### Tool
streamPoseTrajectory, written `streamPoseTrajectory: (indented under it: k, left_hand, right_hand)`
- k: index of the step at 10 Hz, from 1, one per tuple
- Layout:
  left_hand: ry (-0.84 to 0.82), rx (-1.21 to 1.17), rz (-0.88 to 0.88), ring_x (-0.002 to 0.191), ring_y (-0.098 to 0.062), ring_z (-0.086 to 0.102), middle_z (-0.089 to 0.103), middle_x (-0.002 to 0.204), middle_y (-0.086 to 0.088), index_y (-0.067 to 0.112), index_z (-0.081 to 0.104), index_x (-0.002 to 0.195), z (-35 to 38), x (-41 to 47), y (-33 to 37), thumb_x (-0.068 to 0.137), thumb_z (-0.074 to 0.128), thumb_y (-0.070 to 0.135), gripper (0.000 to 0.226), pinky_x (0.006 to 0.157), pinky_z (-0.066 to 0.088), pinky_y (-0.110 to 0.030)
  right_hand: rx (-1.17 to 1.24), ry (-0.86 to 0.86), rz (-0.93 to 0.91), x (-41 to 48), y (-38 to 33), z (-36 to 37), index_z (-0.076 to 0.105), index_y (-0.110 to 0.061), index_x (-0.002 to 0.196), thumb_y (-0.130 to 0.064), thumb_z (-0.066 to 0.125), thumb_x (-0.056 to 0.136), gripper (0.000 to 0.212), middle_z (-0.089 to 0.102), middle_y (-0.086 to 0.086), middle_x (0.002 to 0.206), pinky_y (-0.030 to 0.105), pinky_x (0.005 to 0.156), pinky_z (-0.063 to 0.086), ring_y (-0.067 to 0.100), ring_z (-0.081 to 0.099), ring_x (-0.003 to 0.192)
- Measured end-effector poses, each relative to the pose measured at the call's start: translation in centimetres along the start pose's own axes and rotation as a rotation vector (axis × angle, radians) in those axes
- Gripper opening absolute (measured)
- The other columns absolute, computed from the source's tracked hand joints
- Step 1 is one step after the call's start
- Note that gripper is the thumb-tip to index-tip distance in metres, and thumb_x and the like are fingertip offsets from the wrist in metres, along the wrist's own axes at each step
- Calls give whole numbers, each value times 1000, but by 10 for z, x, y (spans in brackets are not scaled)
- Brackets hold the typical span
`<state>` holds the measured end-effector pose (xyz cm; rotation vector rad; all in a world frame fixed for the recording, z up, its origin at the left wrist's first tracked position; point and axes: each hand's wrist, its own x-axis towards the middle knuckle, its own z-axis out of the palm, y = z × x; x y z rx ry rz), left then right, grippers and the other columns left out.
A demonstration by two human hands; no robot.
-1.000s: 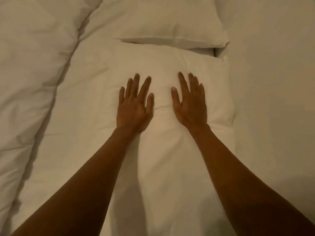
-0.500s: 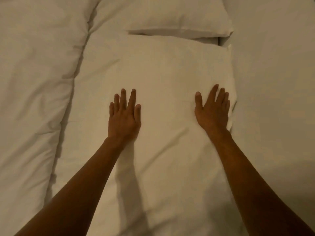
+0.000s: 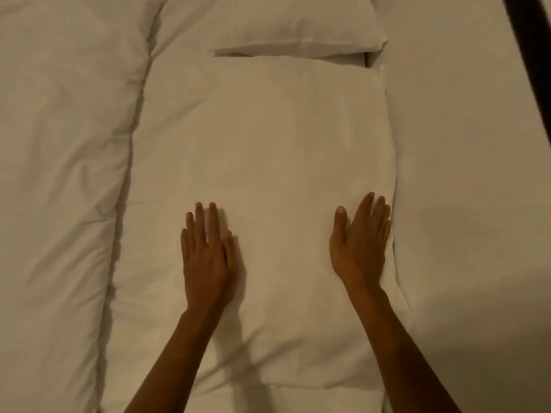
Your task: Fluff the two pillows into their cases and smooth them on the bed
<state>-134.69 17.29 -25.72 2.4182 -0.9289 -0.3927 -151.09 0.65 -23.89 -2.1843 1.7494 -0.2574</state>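
A white cased pillow (image 3: 277, 138) lies flat in the middle of the bed, long side running away from me. My left hand (image 3: 207, 254) rests palm down on its near left part, fingers together and straight. My right hand (image 3: 360, 242) lies flat along the pillow's right edge, fingers slightly spread. Neither hand holds anything. A second white pillow (image 3: 286, 23) lies crosswise beyond the first one, touching its far end.
A thick white duvet (image 3: 59, 174) is bunched along the left side. The bare white sheet (image 3: 471, 189) stretches to the right. A dark bed edge (image 3: 533, 55) crosses the top right corner.
Both hands have slid back toward me and apart over the near pillow, the right one reaching its right edge. The crease between the hands is gone and the surface looks smoother.
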Motion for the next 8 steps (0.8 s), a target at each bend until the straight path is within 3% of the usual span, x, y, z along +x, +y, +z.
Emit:
streamPoseTrajectory:
  k: [1,2,3,4,5,7,8]
  left_hand:
    - [-64,93,257,153,-23,4,10,166,-9,20,17,158,11,-23,15,104,28,39,58,123,11,-46]
    - [-118,172,220,153,-20,0,4,166,-4,27,12,158,23,-36,1,104,30,41,59,122,13,-50]
    - [-69,99,58,153,-21,-4,2,166,-5,25,8,158,13,-33,3,104,24,41,59,123,8,-49]
    - [-34,38,117,153,-20,-4,2,166,-5,22,7,159,2,-43,10,104,25,37,59,124,1,-43]
    - [-190,180,243,153,-21,-6,-6,166,-3,27,1,158,1,-51,-9,104,23,43,61,123,4,-46]
    - [-359,390,103,151,-30,-4,-3,165,-12,15,0,157,-67,-89,-20,102,11,45,63,123,11,-48]
    - [-385,324,151,151,-29,-6,-3,165,-10,16,1,157,-116,-131,1,103,23,42,63,123,8,-47]
  right_hand:
    - [-48,18,-122,-39,-6,7,5,-14,160,-59,18,102,75,4,10,167,39,125,4,24,3,154]
    - [-93,18,-23,-61,13,13,6,-16,160,-61,21,101,77,8,11,167,42,125,8,25,7,154]
    - [-1,89,80,-60,11,4,12,-13,159,-58,25,101,75,14,14,166,42,125,9,29,12,153]
    - [45,91,-110,-80,8,-3,16,-15,159,-52,34,102,71,15,9,166,37,125,9,23,11,154]
    - [-49,-14,-213,-99,31,-2,16,-19,160,-53,38,101,71,13,7,167,42,125,13,22,7,154]
    - [-81,-118,-74,-146,39,-63,18,-17,159,-60,30,99,75,16,12,166,50,123,18,30,11,153]
    - [-3,-168,40,-181,6,-108,12,-21,160,-65,24,98,78,12,9,167,46,125,10,29,6,154]
